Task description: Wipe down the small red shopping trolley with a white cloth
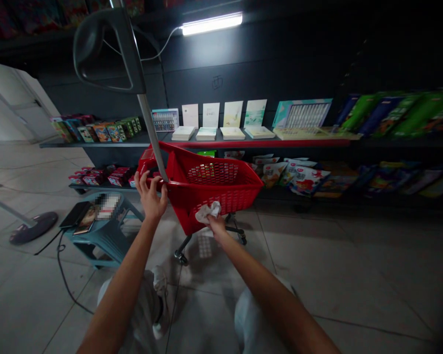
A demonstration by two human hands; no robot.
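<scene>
A red plastic shopping cart (182, 196) with a perforated basket stands in front of me on dark castors. My left hand (152, 197) grips its near rim at the left end, fingers spread and bent over the edge, beside the metal pole (152, 125). In my right hand (217, 225) is a crumpled white cloth (207, 212), pinched by the fingers and held at the cart's near side wall. Whether it is cloth or paper tissue is hard to tell. A grey loop handle (135, 59) tops the tilted pole.
Behind the cart, shelves (299, 143) carry books, boxes and snack bags (306, 177). On the left, a blue-grey stool (109, 241) bears flat items, with a cable (64, 270) trailing on the floor. A round stand base (33, 228) is farther left. A tube light (212, 23) hangs above.
</scene>
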